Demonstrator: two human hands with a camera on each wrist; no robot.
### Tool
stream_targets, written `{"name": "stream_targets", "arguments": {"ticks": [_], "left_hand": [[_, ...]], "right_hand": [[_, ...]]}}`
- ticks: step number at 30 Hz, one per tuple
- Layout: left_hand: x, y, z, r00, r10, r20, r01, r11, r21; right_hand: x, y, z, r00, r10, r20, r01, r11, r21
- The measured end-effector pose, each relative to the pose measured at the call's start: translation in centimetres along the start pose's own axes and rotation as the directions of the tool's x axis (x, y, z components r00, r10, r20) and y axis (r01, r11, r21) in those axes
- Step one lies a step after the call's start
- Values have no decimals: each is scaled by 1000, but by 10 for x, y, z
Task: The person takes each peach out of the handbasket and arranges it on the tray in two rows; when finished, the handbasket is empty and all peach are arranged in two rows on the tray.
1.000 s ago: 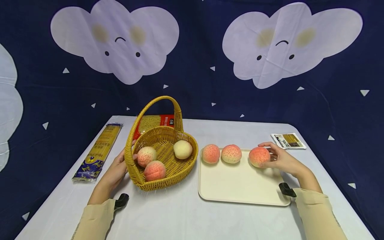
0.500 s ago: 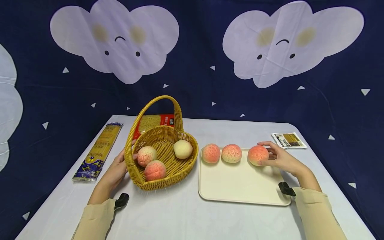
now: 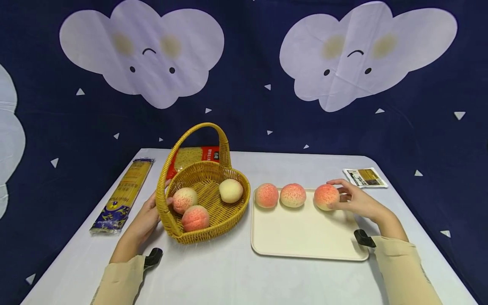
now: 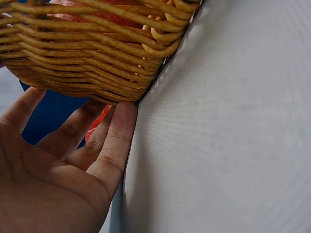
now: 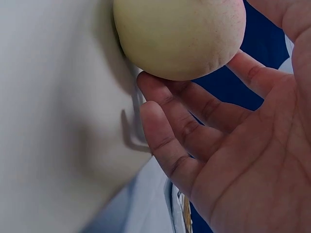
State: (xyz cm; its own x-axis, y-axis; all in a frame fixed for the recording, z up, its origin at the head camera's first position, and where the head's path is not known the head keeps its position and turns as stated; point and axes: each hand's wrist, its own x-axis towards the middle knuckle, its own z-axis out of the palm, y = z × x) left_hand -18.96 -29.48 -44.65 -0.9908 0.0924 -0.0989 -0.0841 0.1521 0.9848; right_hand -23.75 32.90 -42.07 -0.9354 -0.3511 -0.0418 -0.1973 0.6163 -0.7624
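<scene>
My left hand [image 3: 146, 218] holds the near left side of a yellow wicker basket [image 3: 217, 231], thumb over the rim. In the left wrist view, its fingers [image 4: 114, 141] touch the woven outside of the basket low down by the tabletop. Inside the basket are a pinkish peach [image 3: 185, 200], a redder peach [image 3: 195, 218] and a pale peach [image 3: 231, 190]. On the cream tray [image 3: 305, 241], my right hand [image 3: 360, 203] grips a red-topped peach [image 3: 326, 197] between thumb and fingers; its pale underside shows in the right wrist view. Two more peaches, one red [image 3: 266, 195] and one speckled [image 3: 292, 195], lie along the tray's back edge.
A spaghetti packet [image 3: 123, 192] lies at the left table edge. Behind the basket is a red noodle packet [image 3: 190, 159], partly hidden by it. A small food packet [image 3: 365, 178] lies beyond the tray at the back right. The basket's tall handle [image 3: 198, 127] arches overhead.
My right hand and the peach in it have shifted slightly left, toward the other two on the tray. My left hand and the basket stay in place; the head view has tilted a little.
</scene>
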Motion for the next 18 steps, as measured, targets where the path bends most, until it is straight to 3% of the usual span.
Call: {"name": "stream_targets", "arguments": {"ticks": [18], "left_hand": [[-2, 2, 1, 1000, 13, 2, -13, 1000, 16]], "right_hand": [[0, -5, -4, 998, 34, 50, -32, 999, -32]]}}
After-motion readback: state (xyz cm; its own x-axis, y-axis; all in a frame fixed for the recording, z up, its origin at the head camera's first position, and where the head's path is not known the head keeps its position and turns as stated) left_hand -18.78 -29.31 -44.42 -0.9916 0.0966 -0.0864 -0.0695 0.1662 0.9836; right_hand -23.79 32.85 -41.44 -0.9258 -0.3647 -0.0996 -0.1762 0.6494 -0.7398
